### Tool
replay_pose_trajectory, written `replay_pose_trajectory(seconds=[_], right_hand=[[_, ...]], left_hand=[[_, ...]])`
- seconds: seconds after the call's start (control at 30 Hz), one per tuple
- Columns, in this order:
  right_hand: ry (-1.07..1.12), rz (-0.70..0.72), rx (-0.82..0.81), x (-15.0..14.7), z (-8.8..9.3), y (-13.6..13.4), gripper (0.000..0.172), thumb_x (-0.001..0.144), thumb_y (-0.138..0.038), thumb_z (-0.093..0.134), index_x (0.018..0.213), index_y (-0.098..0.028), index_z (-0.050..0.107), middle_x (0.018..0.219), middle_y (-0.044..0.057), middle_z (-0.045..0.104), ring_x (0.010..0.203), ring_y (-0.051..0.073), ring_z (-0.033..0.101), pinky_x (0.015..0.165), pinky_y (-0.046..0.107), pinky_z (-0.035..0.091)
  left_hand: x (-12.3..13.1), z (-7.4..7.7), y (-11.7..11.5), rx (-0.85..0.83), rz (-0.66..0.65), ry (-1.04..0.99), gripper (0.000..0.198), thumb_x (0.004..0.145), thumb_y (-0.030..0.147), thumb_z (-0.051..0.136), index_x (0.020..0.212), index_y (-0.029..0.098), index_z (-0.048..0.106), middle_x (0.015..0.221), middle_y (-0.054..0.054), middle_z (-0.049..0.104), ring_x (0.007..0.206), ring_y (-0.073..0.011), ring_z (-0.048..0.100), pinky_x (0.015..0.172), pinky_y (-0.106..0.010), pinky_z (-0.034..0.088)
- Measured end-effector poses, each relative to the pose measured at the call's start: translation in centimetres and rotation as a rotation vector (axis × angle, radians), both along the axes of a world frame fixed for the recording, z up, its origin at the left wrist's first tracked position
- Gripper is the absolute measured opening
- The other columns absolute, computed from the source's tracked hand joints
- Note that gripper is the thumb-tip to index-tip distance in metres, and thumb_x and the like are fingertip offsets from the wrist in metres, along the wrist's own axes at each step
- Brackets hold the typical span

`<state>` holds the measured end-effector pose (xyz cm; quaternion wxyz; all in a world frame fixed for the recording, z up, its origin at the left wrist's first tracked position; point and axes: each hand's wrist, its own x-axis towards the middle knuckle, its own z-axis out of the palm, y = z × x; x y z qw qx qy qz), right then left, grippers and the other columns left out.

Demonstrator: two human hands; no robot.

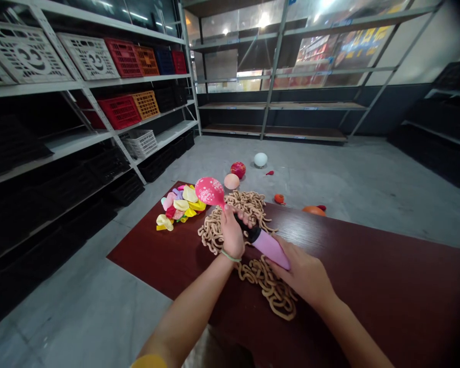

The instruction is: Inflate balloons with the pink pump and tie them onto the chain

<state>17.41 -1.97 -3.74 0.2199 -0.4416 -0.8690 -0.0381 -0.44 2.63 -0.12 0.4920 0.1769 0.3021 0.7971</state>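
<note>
A: What is taking up most of the view?

B: A grey metal shelving rack is running along the left wall, carrying white, red and orange plastic crates. In front of the person, a dark red-brown wooden table is stretching away to the right.

A: And what is lying on it?

B: A heap of tan linked-loop chain is sprawling across the middle, and one strand is trailing back toward the near edge. A pile of flat, uninflated balloons in yellow, pink and purple is sitting just beside it at the far left corner.

A: Where is the pump, and which way is it pointing?

B: The pink plastic hand pump with a black nozzle is being held just above the chain. Its long axis is slanting from lower right to upper left, with the nozzle aiming away from the person. A partly inflated pink balloon with a printed pattern is sticking out past the nozzle end, leaning up and to the left.

A: How are the hands gripping?

B: The left hand is clenching around the nozzle end, where the balloon's neck is disappearing into the fist. The right hand is grasping the pump's rear end.

A: Anything smaller?

B: A few inflated balloons, white, red, peach and orange, are lying on the grey floor beyond the table.
</note>
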Motion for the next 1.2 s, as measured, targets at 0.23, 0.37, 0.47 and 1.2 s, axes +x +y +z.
replay_pose_trajectory(seconds=[0.23, 0.37, 0.47, 1.2], right_hand=[[-0.079, 0.074, 0.215, 1.7, 1.3, 1.2, 0.052, 0.093, -0.047, 0.056, 0.137, -0.019, 0.051, 0.109, 0.008, 0.071, 0.089, 0.021, 0.067, 0.077, 0.031, 0.048], [-0.145, 0.020, 0.278, 2.6, 2.0, 1.4, 0.055, 0.093, -0.048, 0.056, 0.139, -0.020, 0.051, 0.109, 0.009, 0.070, 0.089, 0.022, 0.064, 0.076, 0.032, 0.044], [-0.178, -0.056, 0.276, 1.9, 1.7, 0.9, 0.056, 0.093, -0.050, 0.053, 0.141, -0.021, 0.049, 0.098, 0.008, 0.070, 0.079, 0.020, 0.063, 0.069, 0.030, 0.042], [-0.188, -0.144, 0.338, 4.7, -0.2, 3.4, 0.041, 0.090, -0.049, 0.053, 0.106, -0.013, 0.064, 0.091, 0.010, 0.069, 0.079, 0.022, 0.060, 0.071, 0.032, 0.037]], left_hand=[[-6.2, 3.1, -0.1, 0.073, 0.225, -0.076, 0.036, 0.091, 0.051, 0.056, 0.077, 0.022, 0.041, 0.056, 0.007, 0.035, 0.041, -0.0063, 0.036, 0.040, -0.019, 0.031], [-8.1, 3.4, 0.1, 0.055, 0.323, -0.147, 0.035, 0.091, 0.050, 0.056, 0.077, 0.021, 0.040, 0.057, 0.007, 0.035, 0.042, -0.0059, 0.036, 0.040, -0.021, 0.030], [-6.6, 3.2, 0.2, 0.055, 0.310, -0.161, 0.035, 0.091, 0.049, 0.056, 0.076, 0.021, 0.040, 0.058, 0.007, 0.035, 0.043, -0.0056, 0.037, 0.040, -0.020, 0.031], [-6.5, 3.4, -0.2, 0.070, 0.391, -0.091, 0.030, 0.095, 0.043, 0.049, 0.076, 0.022, 0.040, 0.055, 0.007, 0.037, 0.040, -0.0073, 0.037, 0.039, -0.021, 0.030]])
